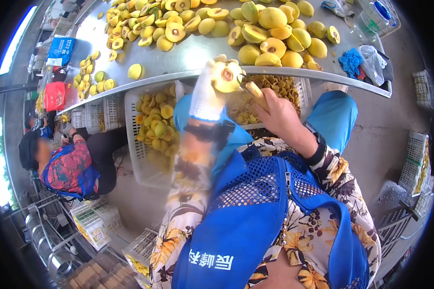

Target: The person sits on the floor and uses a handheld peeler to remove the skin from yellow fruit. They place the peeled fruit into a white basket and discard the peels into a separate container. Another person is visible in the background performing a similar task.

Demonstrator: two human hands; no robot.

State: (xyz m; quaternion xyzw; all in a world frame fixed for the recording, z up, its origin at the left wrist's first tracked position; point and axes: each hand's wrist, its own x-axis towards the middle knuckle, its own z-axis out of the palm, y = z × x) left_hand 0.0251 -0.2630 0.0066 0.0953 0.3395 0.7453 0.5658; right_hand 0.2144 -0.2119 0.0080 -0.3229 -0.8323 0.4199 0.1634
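Note:
My left hand (209,90), in a white knitted glove, holds up a halved yellow fruit (227,76) at the near edge of the metal table (188,54). The cut face shows a brown pit hollow. My bare right hand (280,115) grips the wooden handle of a small pitting tool (257,95); its dark metal tip is at the fruit's right edge. Beyond my hands, whole and halved yellow fruits (271,36) lie heaped on the table. Below the table edge, peelings and scraps (280,88) fill a white crate, partly hidden by my hands.
A white crate (132,144) of halved fruit stands left of my knees. A co-worker (70,162) sits at the far left. Blue gloves (351,62), a plastic bag (372,65) and a clear jug (374,20) are at the table's right end. More crates (414,162) stand on the right.

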